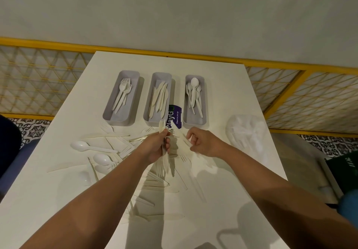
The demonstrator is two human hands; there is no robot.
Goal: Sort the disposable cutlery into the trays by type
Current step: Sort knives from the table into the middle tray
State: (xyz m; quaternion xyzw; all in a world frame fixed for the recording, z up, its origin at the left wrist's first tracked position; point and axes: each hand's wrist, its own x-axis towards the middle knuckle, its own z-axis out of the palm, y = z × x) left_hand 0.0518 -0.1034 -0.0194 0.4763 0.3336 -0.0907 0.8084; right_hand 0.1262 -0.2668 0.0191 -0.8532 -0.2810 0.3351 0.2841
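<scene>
1. Lying at the left of the white table [232, 93], a loose spoon [79, 145] points its bowl leftward; more spoon bowls below it overlap and are hard to separate.
2. Left tray [118, 122]: holds forks [124, 91], tines toward the far end.
3. Loose cutlery [116, 138] is strewn between the trays and the viewer. Its pale pieces blend with the tabletop, and both forearms cover part of the heap, so no count is possible.
4. Middle tray [151, 122]: holds knives [159, 97], stacked lengthwise.
5. Left hand [157, 146]: fingers and thumb wrapped around a bundle [165, 159] of several pieces held upright above the heap. Fork tines show at its top; the rest cannot be told by type.
6. Purple sticker [176, 115] lies between the middle and right trays, its lower edge hidden behind the bundle.
7. Right tray [195, 125]: holds spoons [194, 91].
8. Right hand [203, 144]: fingers curled, thumb and forefinger close together. Whether they pinch a pale piece cannot be told.
9. Clear plastic bag [246, 132] lies near the right table edge, its contents indistinct.
</scene>
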